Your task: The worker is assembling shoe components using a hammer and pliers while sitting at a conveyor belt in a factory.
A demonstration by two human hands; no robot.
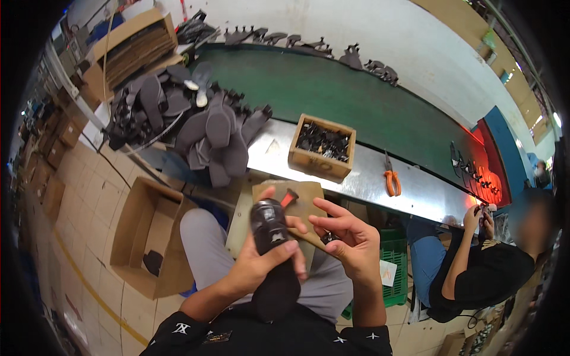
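Note:
My left hand [261, 261] is wrapped around a dark sandal [276, 291] with a glossy black strap part at its upper end, held upright over my lap. To its right, my right hand [356, 243] is raised with the fingers curled. A small shiny black piece [329, 238] is pinched between its thumb and fingers; its exact kind is unclear. Behind the sandal, a tool with a red and black handle [289, 197] shows above a brown board [309, 193]. A wooden box [320, 168] of small black parts stands on the metal ledge beyond my hands.
Orange-handled pliers [392, 178] lie on the ledge beside a green conveyor belt [332, 89]. Grey sandals [219, 127] are heaped at the left. Below stands an open cardboard box [133, 237]. At right, a co-worker [487, 273] sits near a green crate [392, 249].

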